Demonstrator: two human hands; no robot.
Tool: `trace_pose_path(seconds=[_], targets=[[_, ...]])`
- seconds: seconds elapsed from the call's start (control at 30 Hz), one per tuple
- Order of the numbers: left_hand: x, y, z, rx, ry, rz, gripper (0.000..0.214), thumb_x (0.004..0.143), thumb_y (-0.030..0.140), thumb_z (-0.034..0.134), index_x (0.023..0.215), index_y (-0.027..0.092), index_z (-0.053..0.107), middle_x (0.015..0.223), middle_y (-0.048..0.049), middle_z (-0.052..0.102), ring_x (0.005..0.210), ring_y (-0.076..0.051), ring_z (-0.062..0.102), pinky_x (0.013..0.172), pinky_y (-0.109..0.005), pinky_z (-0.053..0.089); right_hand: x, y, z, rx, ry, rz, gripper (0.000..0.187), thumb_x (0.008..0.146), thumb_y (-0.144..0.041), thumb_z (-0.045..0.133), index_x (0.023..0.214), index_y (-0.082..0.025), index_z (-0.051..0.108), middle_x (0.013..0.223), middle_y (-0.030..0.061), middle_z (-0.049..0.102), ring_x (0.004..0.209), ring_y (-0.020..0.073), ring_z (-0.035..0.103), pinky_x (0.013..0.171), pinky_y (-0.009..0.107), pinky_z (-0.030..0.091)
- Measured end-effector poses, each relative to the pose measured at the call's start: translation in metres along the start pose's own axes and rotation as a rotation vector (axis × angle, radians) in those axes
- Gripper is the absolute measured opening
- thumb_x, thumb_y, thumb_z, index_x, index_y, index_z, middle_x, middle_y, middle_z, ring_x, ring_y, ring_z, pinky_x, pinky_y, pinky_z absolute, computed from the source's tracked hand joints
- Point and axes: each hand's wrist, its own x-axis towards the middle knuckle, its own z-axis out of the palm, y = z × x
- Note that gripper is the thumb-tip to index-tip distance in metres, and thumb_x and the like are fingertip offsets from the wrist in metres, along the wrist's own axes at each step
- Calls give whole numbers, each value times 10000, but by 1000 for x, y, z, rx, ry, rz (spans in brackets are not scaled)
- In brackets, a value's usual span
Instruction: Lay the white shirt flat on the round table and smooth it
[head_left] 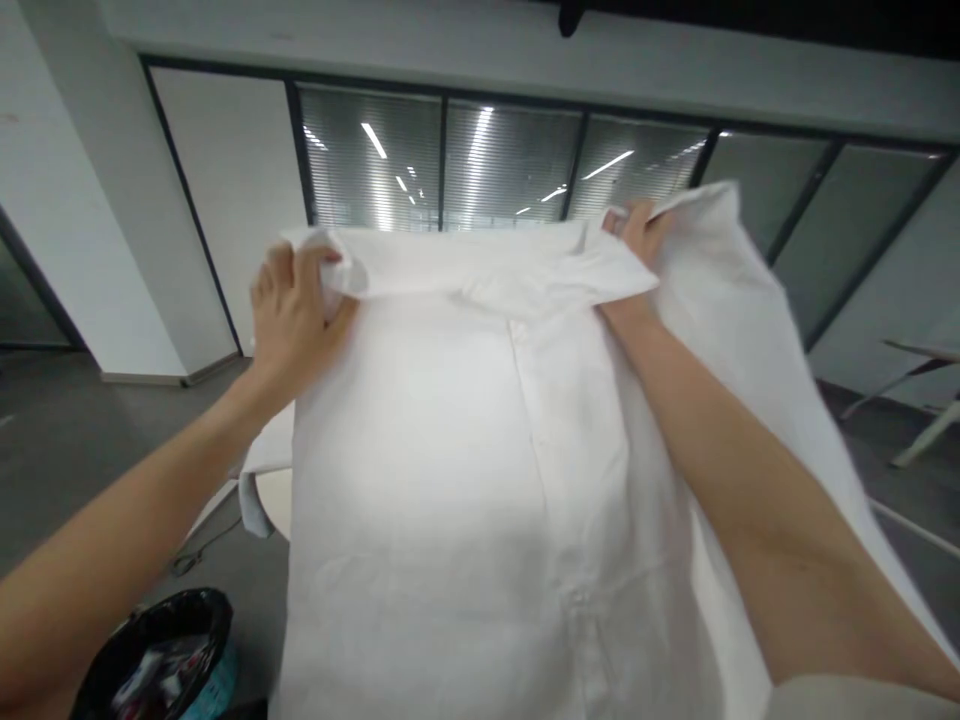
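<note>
A white button-up shirt [450,450] hangs spread out in front of me, its collar edge at the top and a button strip running down right of its middle. My left hand [296,300] is closed on the shirt's upper left corner, thumb towards me. At the upper right my right hand [637,240] grips the cloth by the collar, its fingers partly covered by fabric. A flap of the shirt rises over and beyond my right wrist and falls along the outside of that forearm.
Behind the shirt, part of a round table [276,495] shows with white cloth over its edge. A bin with a black liner [217,610] stands on the floor at lower left, with litter inside. Another table [926,350] is at far right. Blinds-covered glass panels [510,160] line the back.
</note>
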Motion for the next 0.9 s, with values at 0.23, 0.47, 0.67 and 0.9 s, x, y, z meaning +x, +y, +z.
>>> trace_pose_path(seconds=[0.23, 0.47, 0.67, 0.9], targets=[[-80, -42, 173, 103, -823, -244, 440, 995, 455, 411, 1319, 206, 576, 1258, -183, 560, 1188, -348, 567, 945, -468, 485, -126, 66, 180, -141, -472, 302, 396, 1035, -282, 392, 1350, -68, 500, 1362, 259, 450, 1237, 312, 453, 1060, 423, 340], [-93, -42, 260, 189, -918, 67, 651, 736, 270, 745, 1360, 165, 593, 1468, -238, 445, 1385, -411, 390, 1132, -615, 270, -175, 119, 263, -232, -691, 281, 367, 935, -303, 539, 1266, -189, 648, 1401, 206, 446, 1269, 354, 413, 1050, 473, 302], [-97, 13, 300, -265, -1106, 453, 508, 808, 321, 749, 1300, 305, 627, 1437, -77, 570, 1363, -276, 493, 1190, -462, 268, -174, 152, 274, -289, -531, 49, 382, 937, -436, 546, 1163, -194, 737, 1426, 201, 428, 1285, 388, 370, 1075, 491, 267], [-65, 3, 366, -25, -930, -96, 474, 1072, 357, 201, 1233, 167, 604, 1160, -179, 702, 1121, -298, 664, 888, -381, 507, -153, 171, 300, -363, -538, 24, 399, 987, -426, 464, 1187, -177, 703, 1330, 152, 600, 1320, 343, 416, 1176, 563, 105]])
